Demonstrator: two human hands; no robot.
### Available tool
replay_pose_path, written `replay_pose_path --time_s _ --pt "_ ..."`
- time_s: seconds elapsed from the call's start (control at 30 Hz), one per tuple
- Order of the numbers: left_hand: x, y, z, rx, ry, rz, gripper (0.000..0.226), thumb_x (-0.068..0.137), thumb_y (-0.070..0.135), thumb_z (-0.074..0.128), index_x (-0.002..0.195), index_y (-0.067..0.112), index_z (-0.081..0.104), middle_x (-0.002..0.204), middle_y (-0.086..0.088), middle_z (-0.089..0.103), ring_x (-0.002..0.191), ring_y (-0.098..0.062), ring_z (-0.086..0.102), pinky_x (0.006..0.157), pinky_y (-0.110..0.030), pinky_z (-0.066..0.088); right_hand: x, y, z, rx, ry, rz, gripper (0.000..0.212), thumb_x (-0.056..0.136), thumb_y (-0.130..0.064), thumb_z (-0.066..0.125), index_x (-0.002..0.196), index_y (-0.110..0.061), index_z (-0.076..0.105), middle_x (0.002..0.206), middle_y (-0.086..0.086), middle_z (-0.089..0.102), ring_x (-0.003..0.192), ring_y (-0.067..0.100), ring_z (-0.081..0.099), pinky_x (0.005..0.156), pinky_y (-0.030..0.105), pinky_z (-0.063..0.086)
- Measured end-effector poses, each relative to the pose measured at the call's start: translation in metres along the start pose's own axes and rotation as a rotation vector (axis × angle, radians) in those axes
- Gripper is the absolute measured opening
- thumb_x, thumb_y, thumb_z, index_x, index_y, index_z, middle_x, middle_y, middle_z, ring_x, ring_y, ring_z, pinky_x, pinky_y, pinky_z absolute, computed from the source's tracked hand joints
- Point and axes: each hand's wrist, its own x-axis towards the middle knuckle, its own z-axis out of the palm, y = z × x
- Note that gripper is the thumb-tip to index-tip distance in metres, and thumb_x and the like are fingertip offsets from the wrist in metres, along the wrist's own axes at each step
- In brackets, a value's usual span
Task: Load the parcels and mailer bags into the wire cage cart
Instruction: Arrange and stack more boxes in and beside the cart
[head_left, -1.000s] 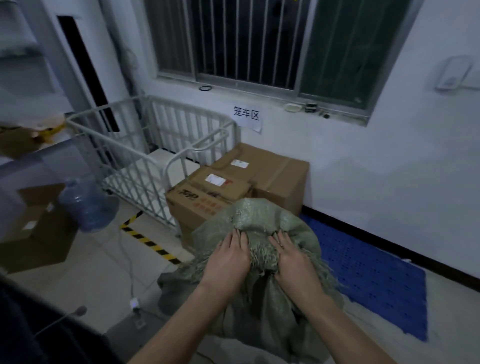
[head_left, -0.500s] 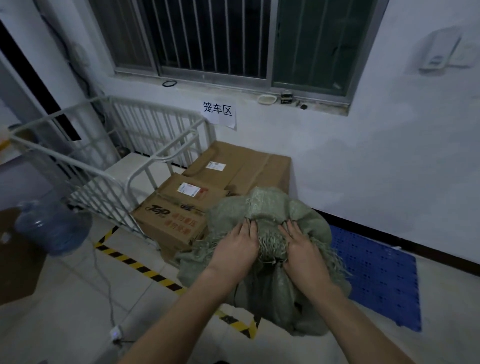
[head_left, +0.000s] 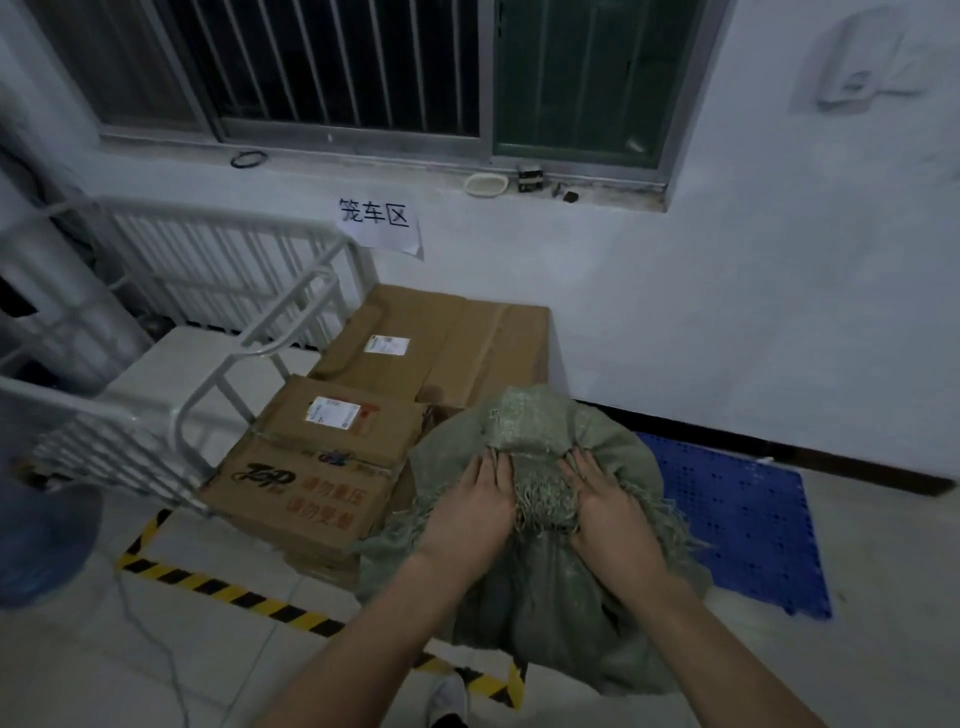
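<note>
At six o'clock, near the wire cage cart (head_left: 208, 291), a green woven sack (head_left: 545, 613) hung gripped at its mouth.
The cart, at ten o'clock, showed its pale deck, with two cardboard boxes (head_left: 311, 467) just beside it at eleven. The sack hung lengthwise, frayed mouth uppermost, contents hidden. Side by side, the left hand (head_left: 467, 514) and right hand (head_left: 613, 525) clutched its gathered mouth with curled fingertips.

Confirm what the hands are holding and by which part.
Both the left hand and right hand grip the green sack by its bunched, frayed mouth, side by side.
</note>
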Motion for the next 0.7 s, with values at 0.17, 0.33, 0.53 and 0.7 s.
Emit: replay_pose_path --time_s 0.17,0.33,0.53,0.7 --pt "0.042 -0.034 0.050 -0.052 0.036 0.087 0.063 0.093 -0.002 0.021 0.150 -0.016 0.000 0.158 -0.037 0.004 0.148 -0.046 0.014 0.121 -0.051 0.018 0.027 0.001 0.034 -0.061 -0.002 0.091 0.092 0.060 0.004 0.086 0.143 0.004 0.047 0.149 0.025 0.044 0.135 0.037 0.048 0.109 0.044 0.034" --pt "0.077 -0.043 0.093 -0.104 -0.021 0.105 0.063 0.095 -0.006 0.029 0.151 -0.016 0.001 0.158 -0.036 0.008 0.148 -0.045 0.016 0.122 -0.050 0.016 0.043 0.021 0.083 -0.112 -0.070 0.133 0.100 0.044 0.000 0.096 0.134 0.009 0.054 0.140 0.029 0.052 0.126 0.040 0.056 0.102 0.048 0.042" --pt "0.136 -0.043 0.186 -0.108 -0.074 0.095 0.064 0.092 -0.006 0.023 0.152 -0.014 0.001 0.159 -0.035 0.009 0.149 -0.043 0.015 0.122 -0.048 0.017 0.064 0.069 0.180 -0.107 -0.098 0.136 0.100 0.041 0.005 0.094 0.132 0.012 0.054 0.140 0.030 0.051 0.127 0.041 0.055 0.099 0.052 0.049" --pt "0.190 -0.034 0.302 -0.129 -0.111 0.071 0.060 0.098 -0.002 0.023 0.152 -0.013 -0.001 0.159 -0.035 0.008 0.149 -0.044 0.011 0.123 -0.048 0.013 0.075 0.126 0.300 -0.091 -0.109 0.141 0.105 0.036 0.004 0.096 0.131 0.013 0.054 0.140 0.030 0.051 0.126 0.042 0.055 0.095 0.056 0.052"
